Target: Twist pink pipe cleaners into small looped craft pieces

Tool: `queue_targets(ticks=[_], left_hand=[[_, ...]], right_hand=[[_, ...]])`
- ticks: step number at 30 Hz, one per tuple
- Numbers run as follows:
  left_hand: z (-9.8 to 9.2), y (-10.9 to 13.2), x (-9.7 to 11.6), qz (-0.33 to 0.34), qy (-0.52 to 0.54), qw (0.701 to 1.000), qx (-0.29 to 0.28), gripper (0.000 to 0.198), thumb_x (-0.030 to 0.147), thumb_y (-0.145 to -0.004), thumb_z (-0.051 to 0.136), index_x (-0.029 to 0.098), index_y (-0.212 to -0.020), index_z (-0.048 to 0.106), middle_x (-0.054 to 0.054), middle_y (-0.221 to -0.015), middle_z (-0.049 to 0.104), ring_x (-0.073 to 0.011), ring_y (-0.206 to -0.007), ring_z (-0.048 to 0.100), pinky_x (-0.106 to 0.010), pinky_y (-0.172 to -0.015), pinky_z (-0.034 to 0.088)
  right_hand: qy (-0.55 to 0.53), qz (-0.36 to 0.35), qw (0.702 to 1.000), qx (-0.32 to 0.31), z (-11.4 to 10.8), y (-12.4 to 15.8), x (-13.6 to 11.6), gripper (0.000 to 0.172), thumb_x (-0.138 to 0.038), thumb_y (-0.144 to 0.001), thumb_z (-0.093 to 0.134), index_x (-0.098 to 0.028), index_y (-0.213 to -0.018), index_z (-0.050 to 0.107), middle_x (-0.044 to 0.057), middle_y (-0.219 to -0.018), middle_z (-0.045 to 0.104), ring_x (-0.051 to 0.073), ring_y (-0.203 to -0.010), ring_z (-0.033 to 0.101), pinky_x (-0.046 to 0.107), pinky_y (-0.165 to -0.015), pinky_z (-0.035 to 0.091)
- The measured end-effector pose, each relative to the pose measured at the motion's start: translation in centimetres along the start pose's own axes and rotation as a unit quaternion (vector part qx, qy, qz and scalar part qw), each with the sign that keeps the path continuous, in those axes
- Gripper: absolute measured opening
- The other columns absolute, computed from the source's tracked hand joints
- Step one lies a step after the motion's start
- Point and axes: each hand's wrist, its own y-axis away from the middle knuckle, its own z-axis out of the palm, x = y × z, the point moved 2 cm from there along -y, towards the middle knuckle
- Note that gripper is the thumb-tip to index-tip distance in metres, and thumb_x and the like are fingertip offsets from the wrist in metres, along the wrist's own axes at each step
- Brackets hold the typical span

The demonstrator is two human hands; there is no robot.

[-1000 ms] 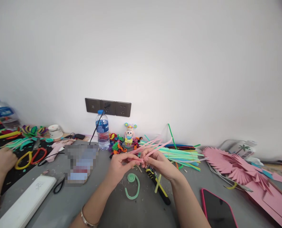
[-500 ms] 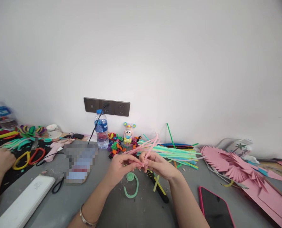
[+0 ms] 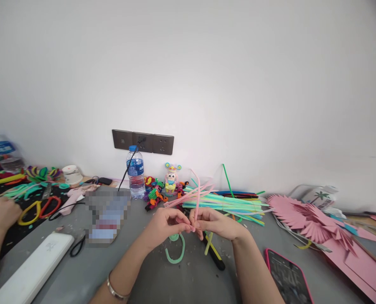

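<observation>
Between my two hands is a pink pipe cleaner (image 3: 197, 192), its free length standing up above the fingers and curving left at the top. My left hand (image 3: 167, 226) pinches it from the left, and my right hand (image 3: 215, 223) pinches it right beside, the fingertips almost meeting. What shape the pinched part has is hidden by the fingers. Below the hands, a mint-green pipe cleaner (image 3: 175, 261) lies on the grey table, coiled at one end. A black and yellow tool (image 3: 216, 255) lies partly under my right hand, with a short pale green piece (image 3: 208, 243) across it.
Behind the hands lie bundled pipe cleaners (image 3: 235, 202), a small figurine (image 3: 171, 179) and a water bottle (image 3: 136, 173). At right are a pink-cased phone (image 3: 287, 274) and folded pink paper (image 3: 311, 219). At left are a white box (image 3: 32, 270), scissors (image 3: 39, 211) and another person's hand (image 3: 4, 217).
The pink pipe cleaner's free length has swung more upright and left. Both hands have shifted slightly right and down, still pinching it. The pink-cased phone's screen has lit up.
</observation>
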Motion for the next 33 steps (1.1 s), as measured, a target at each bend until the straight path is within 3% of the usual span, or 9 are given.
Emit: queue_targets(ticks=[7, 15, 19, 22, 25, 28, 33], left_hand=[[-0.2, -0.1, -0.3, -0.003, 0.011, 1.0, -0.005, 0.017, 0.031, -0.074, 0.071, 0.015, -0.078, 0.069, -0.008, -0.075, 0.075, -0.02, -0.071, 0.069, -0.028, -0.065, 0.052], [0.1, -0.1, -1.6, -0.023, -0.075, 0.997, -0.026, 0.019, 0.03, -0.074, 0.071, 0.017, -0.086, 0.063, -0.007, -0.086, 0.076, -0.0235, -0.082, 0.072, -0.029, -0.068, 0.052], [-0.3, -0.4, -1.3, 0.012, -0.073, 0.997, 0.039, 0.037, 0.03, -0.074, 0.07, 0.018, -0.107, 0.059, -0.008, -0.097, 0.073, -0.0221, -0.083, 0.07, -0.028, -0.066, 0.052], [-1.0, -0.7, -1.1, 0.03, -0.031, 0.993, 0.107, 0.045, 0.034, -0.077, 0.068, 0.02, -0.115, 0.051, -0.007, -0.094, 0.072, -0.0222, -0.088, 0.068, -0.03, -0.072, 0.053], [-1.3, -0.9, -1.0, 0.017, 0.032, 0.989, 0.141, 0.035, 0.042, -0.078, 0.066, 0.018, -0.101, 0.056, -0.005, -0.081, 0.071, -0.0199, -0.078, 0.068, -0.029, -0.069, 0.052], [-1.2, -0.9, -0.8, -0.007, 0.085, 0.986, 0.142, 0.032, 0.047, -0.077, 0.065, 0.016, -0.083, 0.062, -0.003, -0.071, 0.067, -0.0149, -0.063, 0.062, -0.025, -0.061, 0.05], [-1.0, -0.8, -0.6, -0.019, 0.12, 0.977, 0.175, 0.034, 0.048, -0.07, 0.073, 0.015, -0.079, 0.068, 0.0, -0.065, 0.062, -0.012, -0.059, 0.055, -0.022, -0.055, 0.044]], right_hand=[[0.018, -0.005, 1.0, 0.025, -0.1, 0.0, -0.1, 0.03, -0.045, -0.081, 0.067, -0.016, -0.08, 0.058, -0.001, -0.07, 0.058, 0.009, -0.055, 0.052, 0.022, -0.059, 0.042], [0.013, -0.095, 0.989, 0.116, -0.2, -0.6, -0.1, 0.022, -0.036, -0.081, 0.07, -0.016, -0.078, 0.062, -0.003, -0.068, 0.056, 0.009, -0.057, 0.051, 0.024, -0.058, 0.043], [0.019, -0.12, 0.984, 0.133, 0.3, -1.2, -0.1, 0.021, -0.034, -0.08, 0.071, -0.017, -0.075, 0.061, -0.002, -0.067, 0.058, 0.011, -0.058, 0.053, 0.024, -0.056, 0.042], [0.012, -0.149, 0.976, 0.159, 0.7, -1.7, -0.4, 0.021, -0.035, -0.079, 0.072, -0.018, -0.077, 0.06, -0.003, -0.067, 0.056, 0.01, -0.055, 0.051, 0.023, -0.054, 0.041], [0.018, -0.185, 0.963, 0.197, 0.9, -2.2, -0.7, 0.021, -0.034, -0.078, 0.073, -0.019, -0.078, 0.058, -0.003, -0.071, 0.055, 0.01, -0.057, 0.049, 0.023, -0.055, 0.04], [0.089, -0.208, 0.948, 0.225, 0.9, -2.6, -0.7, 0.018, -0.034, -0.08, 0.071, -0.019, -0.078, 0.061, 0.0, -0.074, 0.058, 0.014, -0.067, 0.053, 0.026, -0.062, 0.043], [0.166, -0.217, 0.929, 0.25, 1.0, -3.1, -0.6, 0.02, -0.037, -0.081, 0.069, -0.019, -0.075, 0.063, 0.002, -0.073, 0.058, 0.016, -0.07, 0.053, 0.027, -0.064, 0.042]])
